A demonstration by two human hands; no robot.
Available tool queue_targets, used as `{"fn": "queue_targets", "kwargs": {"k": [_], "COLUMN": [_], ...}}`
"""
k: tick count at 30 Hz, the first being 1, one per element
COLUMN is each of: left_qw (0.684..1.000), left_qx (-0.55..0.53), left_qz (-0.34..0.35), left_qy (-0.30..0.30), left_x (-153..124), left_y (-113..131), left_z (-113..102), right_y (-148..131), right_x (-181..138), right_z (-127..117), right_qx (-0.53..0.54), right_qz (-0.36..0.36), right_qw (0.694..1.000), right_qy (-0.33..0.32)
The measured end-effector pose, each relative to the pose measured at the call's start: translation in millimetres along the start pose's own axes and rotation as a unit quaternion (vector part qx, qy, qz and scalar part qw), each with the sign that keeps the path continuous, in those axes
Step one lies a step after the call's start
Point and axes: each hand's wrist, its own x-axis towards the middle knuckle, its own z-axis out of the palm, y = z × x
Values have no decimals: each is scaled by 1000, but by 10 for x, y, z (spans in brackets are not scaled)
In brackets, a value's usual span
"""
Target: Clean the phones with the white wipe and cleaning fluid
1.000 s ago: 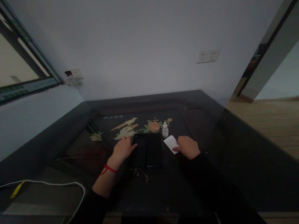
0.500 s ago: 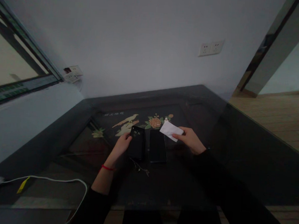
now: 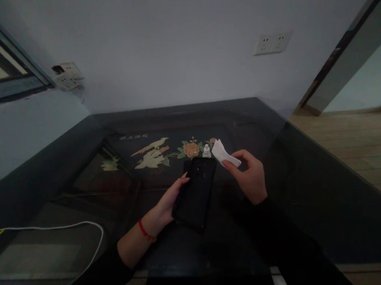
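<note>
Phone [image 3: 196,196] in the left hand [image 3: 168,201] has moved nearer the bottle [image 3: 206,152].

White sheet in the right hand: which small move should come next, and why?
Probably lower the white sheet onto the black phone: the right hand pinches the sheet apart from the phone, while the left hand grips the phone, its camera side visible.
</note>
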Motion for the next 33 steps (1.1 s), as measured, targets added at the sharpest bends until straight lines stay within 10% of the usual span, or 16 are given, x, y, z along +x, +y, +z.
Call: {"fn": "queue_targets", "kwargs": {"k": [4, 10, 21, 33], "left_qw": [979, 946, 907, 897], "left_qx": [-187, -253, -376, -384], "left_qz": [-49, -102, -56, -90], "left_qy": [-68, -178, -181, -201], "left_x": [-97, -184, -161, -168], "left_y": [-28, -89, -154, -189], "left_z": [21, 14, -6, -30], "right_y": [-77, 1, 62, 110], "right_x": [-43, -59, -157, -222], "right_z": [17, 30, 136, 174], "right_qx": [-83, -35, -186, -223], "right_qz": [-133, -90, -235, -264], "right_qw": [982, 956, 945, 918], "right_qy": [-106, -278, -131, -196]}}
